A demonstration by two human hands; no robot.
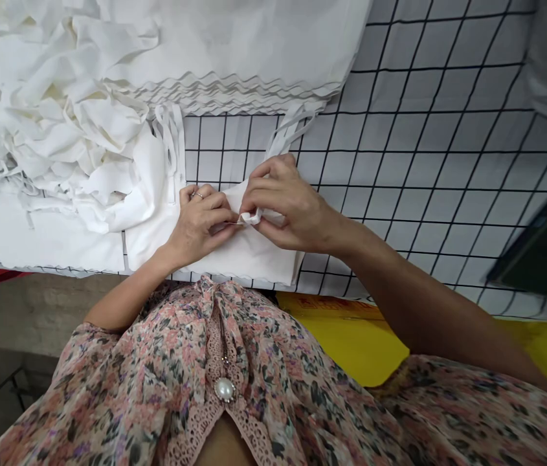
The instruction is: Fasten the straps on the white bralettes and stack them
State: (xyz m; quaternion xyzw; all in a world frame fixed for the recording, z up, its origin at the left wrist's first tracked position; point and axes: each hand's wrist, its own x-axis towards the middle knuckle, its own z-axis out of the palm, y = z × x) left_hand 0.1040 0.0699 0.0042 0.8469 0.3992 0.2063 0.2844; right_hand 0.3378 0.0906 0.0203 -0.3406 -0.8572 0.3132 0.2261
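A flat white cloth piece (pixel 248 255) lies at the near edge of the table covered in a black-and-white grid cloth (pixel 423 168). My left hand (pixel 202 220), with a ring on one finger, is closed in a pinch on the folded edge of this piece. My right hand (pixel 285 204) pinches the same fold from the right, fingers curled round a small bunch of the fabric. The two hands touch at the fingertips. A thin white strap (pixel 285 133) runs from the piece up toward the far stack.
A stack of flat white cloth pieces with zigzag edges (pixel 254 58) lies at the far side. A loose heap of white straps and scraps (pixel 59 110) covers the left. A dark object (pixel 545 246) sits at the right edge. A yellow surface (pixel 355 336) lies below the table.
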